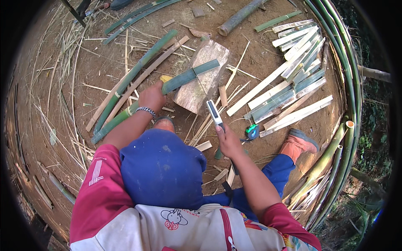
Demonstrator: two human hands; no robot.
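Observation:
My left hand (153,98) is closed round a green bamboo pole (181,80), which slants up to the right with its far end over a wooden block (190,99). My right hand (230,143) grips a hand saw by its white and dark handle (214,112). The thin saw blade crosses the top of the bamboo above the block; how deep it sits in the wall I cannot tell. Beneath my left forearm the pole's near end reaches down to the ground. A black and green tape measure (252,132) lies to the right of my right hand.
Split bamboo pieces (289,83) are piled at the right. Other bamboo lengths (140,67) lie at the left, and a thick bamboo section (240,17) at the back. Long poles (354,62) curve along the right edge. Shavings (63,62) litter the dirt ground.

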